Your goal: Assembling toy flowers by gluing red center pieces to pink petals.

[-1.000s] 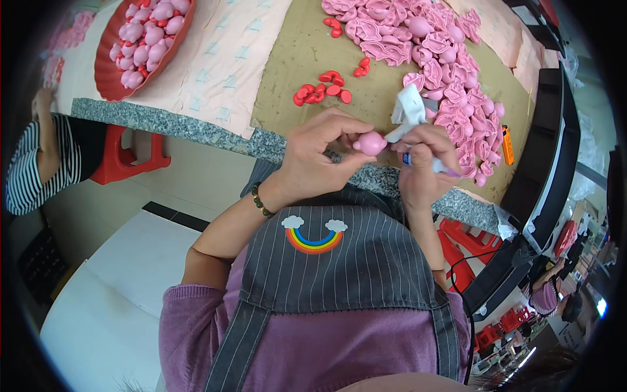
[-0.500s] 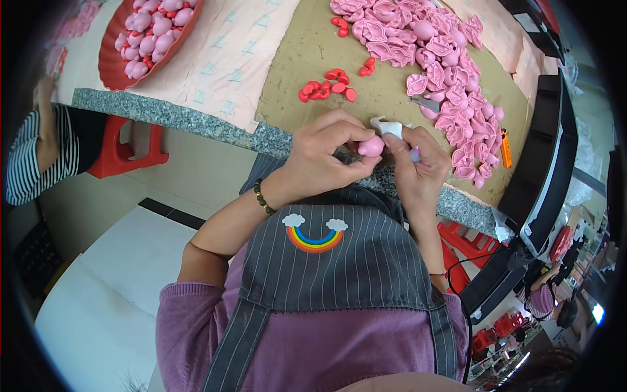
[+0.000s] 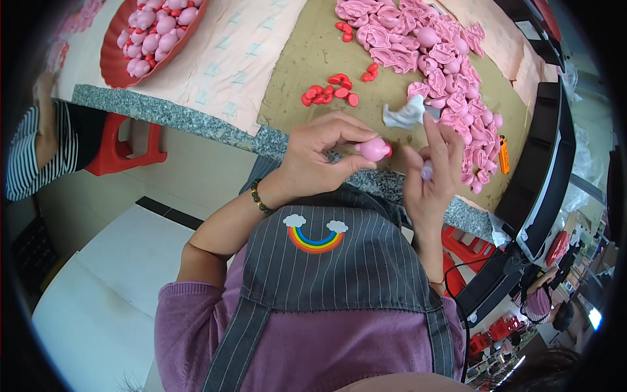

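The front edge of the counter (image 3: 176, 113) is speckled grey, black and white; the ball (image 3: 373, 149) above it is pink with a red tip. The mat (image 3: 281, 98) is olive brown, the small pieces (image 3: 320, 96) on it bright red, the heap (image 3: 452, 66) toward its right edge pink, the rag (image 3: 405, 114) white. Past the mat's left edge, the cloth (image 3: 255, 39) is pale pink with bluish marks, the bowl (image 3: 117, 75) brick red. The apron (image 3: 346, 281) is charcoal with white pinstripes — its rainbow patch (image 3: 316, 247) orange, yellow and blue — the sweater (image 3: 183, 326) purple.

Brt. overall; edges dark, warped, prob. blurry.
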Action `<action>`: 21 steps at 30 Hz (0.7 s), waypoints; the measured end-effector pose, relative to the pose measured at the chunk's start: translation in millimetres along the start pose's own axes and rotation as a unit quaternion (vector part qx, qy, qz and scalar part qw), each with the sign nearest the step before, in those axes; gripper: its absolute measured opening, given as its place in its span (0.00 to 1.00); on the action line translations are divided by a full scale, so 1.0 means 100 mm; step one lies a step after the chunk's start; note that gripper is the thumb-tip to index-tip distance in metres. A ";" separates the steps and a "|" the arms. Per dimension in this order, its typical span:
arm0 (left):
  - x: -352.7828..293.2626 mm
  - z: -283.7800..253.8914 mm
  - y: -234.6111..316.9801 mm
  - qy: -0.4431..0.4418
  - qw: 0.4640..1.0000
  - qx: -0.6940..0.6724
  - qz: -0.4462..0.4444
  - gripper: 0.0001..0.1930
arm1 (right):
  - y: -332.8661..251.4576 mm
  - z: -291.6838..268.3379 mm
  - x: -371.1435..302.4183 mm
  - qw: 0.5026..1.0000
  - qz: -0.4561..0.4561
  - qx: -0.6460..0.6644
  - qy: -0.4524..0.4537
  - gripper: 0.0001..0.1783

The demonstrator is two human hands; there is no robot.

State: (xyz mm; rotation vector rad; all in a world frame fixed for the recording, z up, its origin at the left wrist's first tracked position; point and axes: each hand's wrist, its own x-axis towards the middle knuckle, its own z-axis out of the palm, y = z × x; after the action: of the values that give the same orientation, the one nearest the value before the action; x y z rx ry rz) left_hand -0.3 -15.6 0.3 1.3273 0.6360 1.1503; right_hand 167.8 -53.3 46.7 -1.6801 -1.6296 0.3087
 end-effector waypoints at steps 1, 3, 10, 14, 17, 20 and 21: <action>0.00 0.00 -0.01 -0.001 1.000 -0.001 0.001 0.13 | 0.02 -0.02 -0.02 0.999 -0.026 0.046 0.004 0.16; 0.00 0.01 -0.02 0.005 0.999 -0.039 -0.017 0.12 | 0.04 0.01 -0.01 0.991 -0.042 0.108 -0.060 0.14; 0.08 -0.09 0.06 -0.078 0.996 0.027 -0.036 0.12 | 0.21 0.18 0.10 0.959 -0.197 0.150 -0.138 0.17; 0.08 -0.08 0.07 -0.087 0.995 0.012 -0.050 0.11 | 0.20 0.18 0.11 0.956 -0.215 0.140 -0.143 0.21; 0.07 -0.09 0.08 -0.082 0.994 0.049 -0.047 0.12 | 0.22 0.11 0.14 0.955 -0.195 0.149 -0.168 0.18; 0.02 -0.03 0.08 -0.003 0.999 -0.025 -0.035 0.13 | 0.09 0.08 0.32 0.966 -0.163 0.156 -0.127 0.12; 0.05 -0.07 0.06 0.014 1.000 -0.019 0.009 0.13 | 0.04 0.08 0.38 0.975 -0.147 0.148 -0.070 0.09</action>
State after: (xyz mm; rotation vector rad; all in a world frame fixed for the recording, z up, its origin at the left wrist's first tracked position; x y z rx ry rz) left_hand -6.7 -8.5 6.0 1.2881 0.6204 1.1912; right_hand 171.8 -15.3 51.2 -1.1985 -1.8066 0.5025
